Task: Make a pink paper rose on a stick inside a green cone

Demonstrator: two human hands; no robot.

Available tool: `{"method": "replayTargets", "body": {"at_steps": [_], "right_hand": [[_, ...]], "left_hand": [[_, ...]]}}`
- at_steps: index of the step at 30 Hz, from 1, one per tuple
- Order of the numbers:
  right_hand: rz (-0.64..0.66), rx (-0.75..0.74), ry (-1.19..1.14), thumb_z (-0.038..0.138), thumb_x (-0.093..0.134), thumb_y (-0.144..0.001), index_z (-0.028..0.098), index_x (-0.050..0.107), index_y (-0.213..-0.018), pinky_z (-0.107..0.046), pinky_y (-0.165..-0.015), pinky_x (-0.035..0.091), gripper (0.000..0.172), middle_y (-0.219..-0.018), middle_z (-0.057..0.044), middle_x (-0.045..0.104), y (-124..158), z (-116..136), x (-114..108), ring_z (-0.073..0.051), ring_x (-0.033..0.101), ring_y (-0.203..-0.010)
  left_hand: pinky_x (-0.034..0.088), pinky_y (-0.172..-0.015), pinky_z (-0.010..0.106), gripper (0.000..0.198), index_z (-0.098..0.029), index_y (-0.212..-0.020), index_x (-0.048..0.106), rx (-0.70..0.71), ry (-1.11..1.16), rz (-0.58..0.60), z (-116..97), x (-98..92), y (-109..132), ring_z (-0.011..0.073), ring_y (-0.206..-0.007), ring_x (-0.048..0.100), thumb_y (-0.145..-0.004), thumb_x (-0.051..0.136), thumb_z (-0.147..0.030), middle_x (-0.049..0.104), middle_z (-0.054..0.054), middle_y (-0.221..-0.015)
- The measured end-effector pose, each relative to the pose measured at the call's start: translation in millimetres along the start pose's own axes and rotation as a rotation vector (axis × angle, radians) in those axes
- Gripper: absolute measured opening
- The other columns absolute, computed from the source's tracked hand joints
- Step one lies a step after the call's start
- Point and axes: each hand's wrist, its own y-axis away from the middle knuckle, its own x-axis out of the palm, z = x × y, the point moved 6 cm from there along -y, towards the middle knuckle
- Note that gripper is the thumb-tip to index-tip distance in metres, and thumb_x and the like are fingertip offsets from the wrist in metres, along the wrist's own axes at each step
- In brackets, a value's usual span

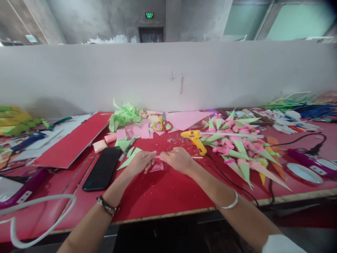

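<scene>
Tabletop (147,200): red, smooth, faint sheen; front edge (184,212) rough, wood-like. Small pink piece (157,167): paper-like, matt. Cones (244,168): pale green and pink, matt, paper-like. Green heap (125,116): crumpled paper, creased. Large pink sheet (184,119): flat matt paper. Glue gun (191,135): yellow plastic. Scissors (163,124): metal blades, plastic-looking handles. Phone (102,168): black, smooth, glossy. Bangle (233,201): shiny silvery metal. Power strip (312,161): purple plastic, slight gloss. Partition (105,77): smooth, matt. Back wall (113,19): mottled, concrete-like.
</scene>
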Motion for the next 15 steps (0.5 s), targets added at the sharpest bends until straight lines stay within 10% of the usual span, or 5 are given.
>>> {"method": "replayTargets", "body": {"at_steps": [15], "right_hand": [[0.071, 0.221, -0.205, 0.046, 0.032, -0.085, 0.021, 0.052, -0.103, -0.022, -0.053, 0.034, 0.037, -0.076, -0.005, 0.067, 1.0, -18.9, 6.4, -0.018, 0.062, -0.066]], "left_hand": [[0.031, -0.047, 0.019, 0.028, -0.015, -0.075, 0.057, 0.207, -0.355, -0.235, -16.0, -18.9, 2.3, 0.0086, -0.044, 0.043, -0.079, 0.041, -0.037, 0.047, -0.005, -0.047]]}}
